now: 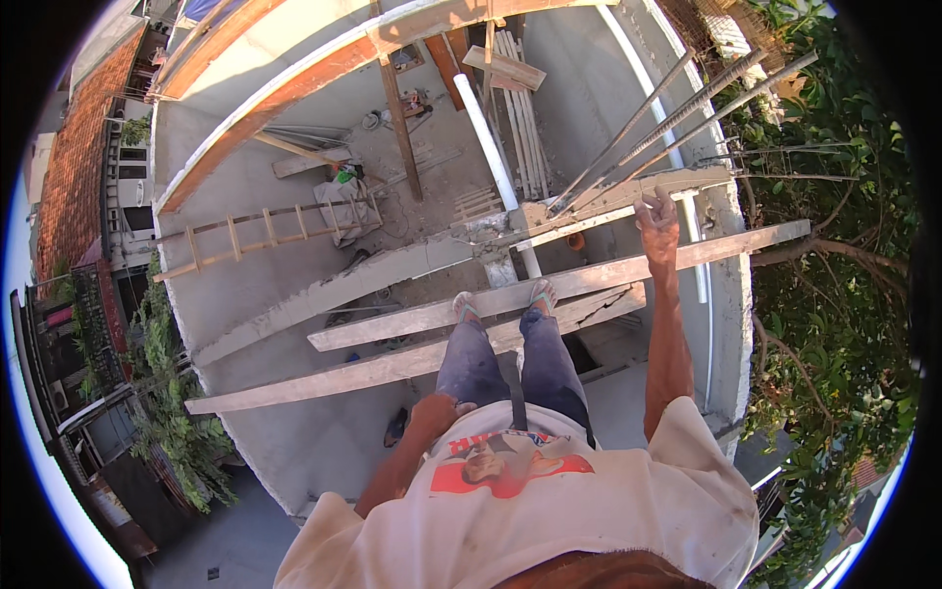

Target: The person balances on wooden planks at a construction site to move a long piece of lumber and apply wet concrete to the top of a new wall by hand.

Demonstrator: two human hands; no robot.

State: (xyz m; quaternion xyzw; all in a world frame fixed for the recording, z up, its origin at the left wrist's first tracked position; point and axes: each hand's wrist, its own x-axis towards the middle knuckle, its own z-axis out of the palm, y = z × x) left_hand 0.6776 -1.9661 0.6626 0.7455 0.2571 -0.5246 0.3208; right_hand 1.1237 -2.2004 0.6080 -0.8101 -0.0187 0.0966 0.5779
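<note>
1. Long, weathered grey-brown wooden plank (508, 297): it runs from left to right across the open well, passing behind the right forearm, with both sandalled feet (465, 306) on it. It seems laid as a footing over the drop.
2. The right hand (657, 221) is raised at the far right, fingers apart and loosely bent, with nothing visible in them; whether it touches the rough grey concrete beam (392, 272) beyond is unclear. The raised arm may help balance.
3. The left hand (446, 412) lies curled by the left thigh; I cannot tell whether it grips cloth.
4. A second pale wooden plank (373, 371) lies nearer, probably widening the footing, though a gap separates the two on the left.
5. Ribbed steel bars (677, 117) slant up from the beam, crowding the far right.
6. Room for stepping looks narrow: the planks' bare edges overlook the littered grey floor (392, 221) below, and the pale concrete wall (731, 324) bounds the right.
</note>
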